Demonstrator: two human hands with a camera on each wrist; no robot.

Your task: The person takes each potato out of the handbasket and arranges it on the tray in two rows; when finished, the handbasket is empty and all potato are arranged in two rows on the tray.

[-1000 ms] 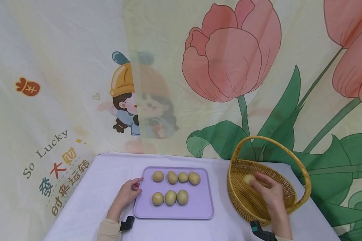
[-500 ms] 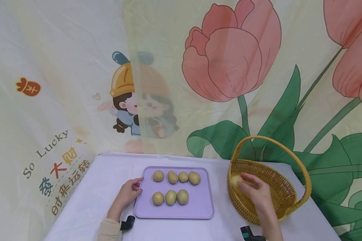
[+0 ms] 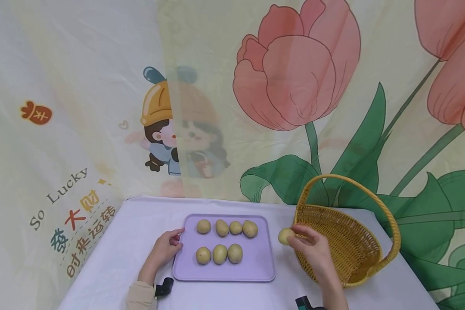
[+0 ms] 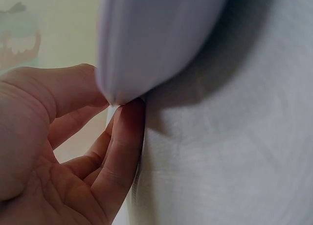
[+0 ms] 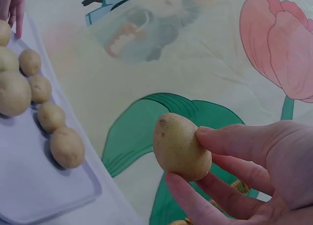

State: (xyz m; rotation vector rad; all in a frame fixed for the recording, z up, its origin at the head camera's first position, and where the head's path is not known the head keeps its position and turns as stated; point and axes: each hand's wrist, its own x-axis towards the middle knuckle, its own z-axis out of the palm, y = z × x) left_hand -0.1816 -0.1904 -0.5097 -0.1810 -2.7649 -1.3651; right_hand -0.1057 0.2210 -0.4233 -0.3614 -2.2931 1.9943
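Pinched between thumb and fingertips of my right hand [image 3: 314,247] is a small pale-brown potato [image 3: 286,236], held in the air between the tray and the basket. The right wrist view shows this potato [image 5: 181,146] close up, with a dark spot near its top. My left hand [image 3: 165,247] grips the left edge of a lilac tray [image 3: 252,269]; in the left wrist view, thumb and fingers meet at the tray's rim [image 4: 142,44]. On the tray lie several potatoes in a back row [image 3: 222,228] and three in a front row [image 3: 219,254].
A woven basket [image 3: 354,243] with a tall arched handle [image 3: 395,232] stands right of the tray, partly behind my right forearm. A white cloth [image 3: 139,215] covers the table. Behind it hangs a curtain [image 3: 201,129] printed with tulips and cartoon figures.
My right hand has carried the potato leftward, from over the basket to past its left rim, toward the tray. The left hand and the tray stay in place.
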